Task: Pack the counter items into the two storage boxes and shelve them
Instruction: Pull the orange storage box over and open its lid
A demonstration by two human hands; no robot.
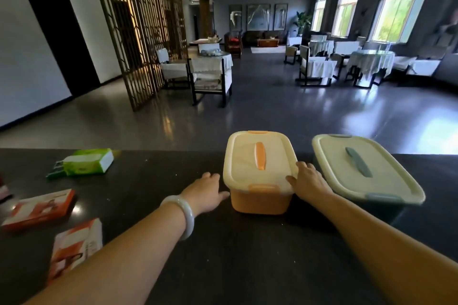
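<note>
Though lids on, both hands flat: L hand (207, 192) beside orange box (260, 173), R hand (308, 181) touching lid.

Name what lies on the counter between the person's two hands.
In the head view, the orange storage box, lid on, sits between left hand and right hand.

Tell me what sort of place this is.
Probably a restaurant or hotel dining hall, seen from behind a dark service counter: cloth-covered dining tables with chairs fill the floor, and a wooden lattice screen partitions off one side.
</note>
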